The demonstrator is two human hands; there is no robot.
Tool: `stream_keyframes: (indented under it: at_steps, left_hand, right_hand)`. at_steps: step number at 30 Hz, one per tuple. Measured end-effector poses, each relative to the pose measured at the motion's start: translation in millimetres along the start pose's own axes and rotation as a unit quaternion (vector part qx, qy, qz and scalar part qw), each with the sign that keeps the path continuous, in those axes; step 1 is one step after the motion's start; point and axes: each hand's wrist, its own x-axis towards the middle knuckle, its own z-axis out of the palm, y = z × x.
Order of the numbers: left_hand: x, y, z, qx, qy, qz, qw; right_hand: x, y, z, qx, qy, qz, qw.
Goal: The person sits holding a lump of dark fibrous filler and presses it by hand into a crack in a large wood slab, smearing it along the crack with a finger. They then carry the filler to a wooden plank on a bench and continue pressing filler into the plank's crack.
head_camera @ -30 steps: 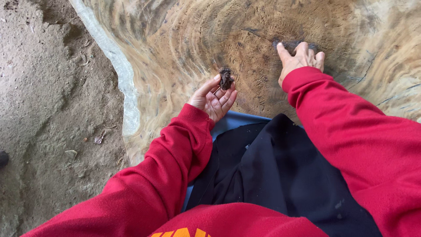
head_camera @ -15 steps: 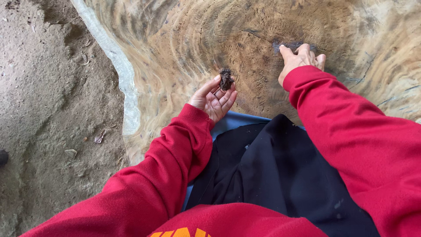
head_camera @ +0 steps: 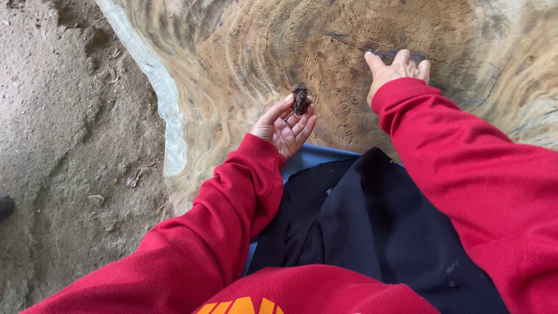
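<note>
At the near edge of a great sawn tree stump [head_camera: 244, 52], a small dark lump [head_camera: 301, 100], rotted wood or bark by the look of it, rests on the fingertips of the left hand [head_camera: 286, 123], which lies palm up and open, cupping the piece rather than clamping it. Just beyond, the right hand [head_camera: 397, 71] presses on the stump's cut face, thumb spread, fingers curled down into a dark crack [head_camera: 401, 55] in the wood; whether they grip anything inside cannot be told. Both arms wear red sleeves [head_camera: 232, 203], and a black garment [head_camera: 372, 227] covers the person's lap, with a strip of blue seat [head_camera: 317, 158] showing beneath it. To the left, a pale band of bark [head_camera: 165, 96] rims the stump, and beyond it lies bare dirt ground [head_camera: 64, 145] scattered with a few dry leaves [head_camera: 135, 180]. Judging by the pose, the work in hand is picking decayed matter out of the crack, one piece already lifted clear and held aside while the other hand digs for more. A further piece would seem to call for a firm pinch deep in the split and a steady pull along the grain, with the left palm kept level so the loose lump does not roll off the fingers.
</note>
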Motion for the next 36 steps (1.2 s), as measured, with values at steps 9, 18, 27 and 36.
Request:
stream_keyframes:
  at_steps: [9,18,27,36]
  left_hand:
    - [0,-1,1,0.002,-0.014,0.003,1.000]
    - [0,-1,0,0.004,-0.008,0.010,1.000]
    - [-1,-1,1,0.009,-0.010,0.010,1.000]
    - [0,-1,0,0.003,-0.007,0.001,1.000]
  right_hand:
    - [-13,38,4,0.185,0.009,0.101,0.978]
    - [-2,41,12,0.068,0.006,0.070,0.995]
    - [-10,54,26,0.124,0.049,0.043,0.990]
    - [-5,43,20,0.014,0.025,0.036,0.999]
